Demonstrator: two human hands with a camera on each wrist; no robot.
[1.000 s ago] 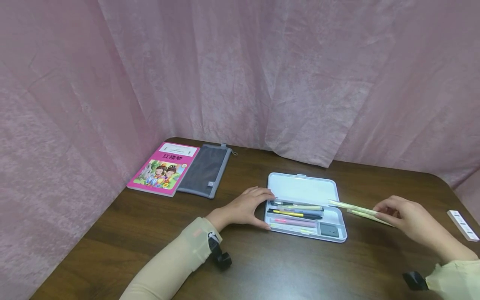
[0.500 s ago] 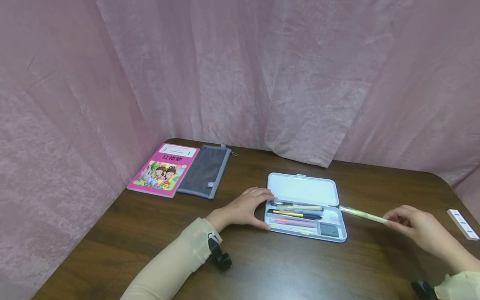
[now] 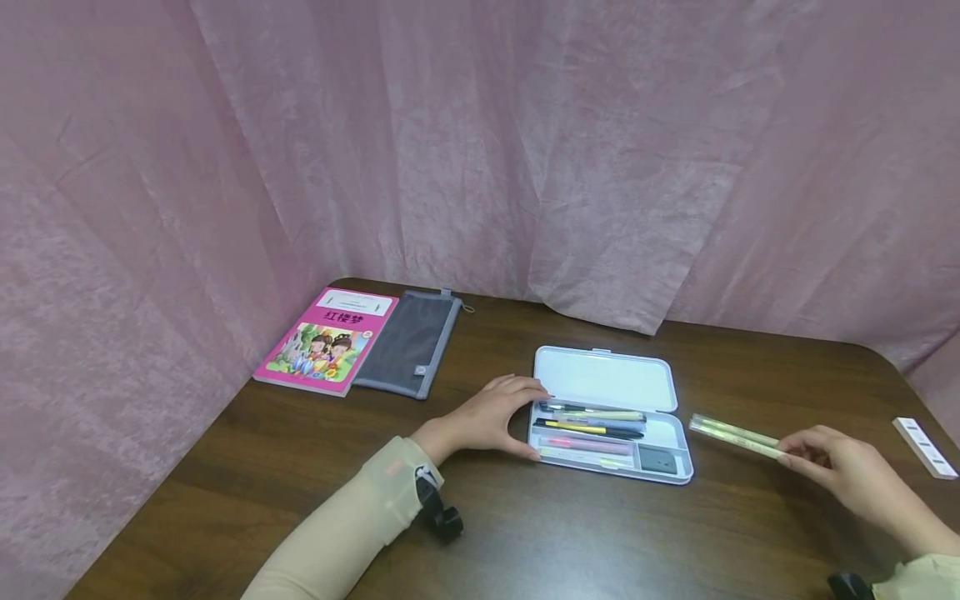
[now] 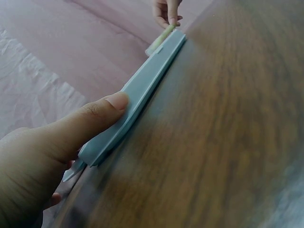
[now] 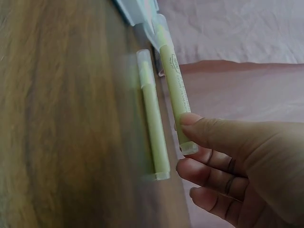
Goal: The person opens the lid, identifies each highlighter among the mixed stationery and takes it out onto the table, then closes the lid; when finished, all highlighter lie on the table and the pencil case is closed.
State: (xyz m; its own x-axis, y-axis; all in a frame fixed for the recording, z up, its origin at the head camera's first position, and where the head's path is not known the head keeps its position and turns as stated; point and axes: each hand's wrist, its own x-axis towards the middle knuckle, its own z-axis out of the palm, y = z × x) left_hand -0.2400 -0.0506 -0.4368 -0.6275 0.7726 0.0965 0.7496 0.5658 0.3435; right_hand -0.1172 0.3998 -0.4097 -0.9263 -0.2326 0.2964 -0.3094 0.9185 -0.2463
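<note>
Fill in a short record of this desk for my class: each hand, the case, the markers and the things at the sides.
Left hand: holds the left end of the case
Right hand: pinches the held marker near one end
Case: open; pens and grey block inside
Loose marker: on the table, right of the case
Far left: book, pouch
Far right: white strip

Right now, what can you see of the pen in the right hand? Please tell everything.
The pen is slim, straight and pale yellow-green, apparently plastic, with a clear cap, fine print on its barrel and a clear butt. The right hand pinches it near the butt. Cap toward the pencil case, it runs beside a similar pen.
</note>
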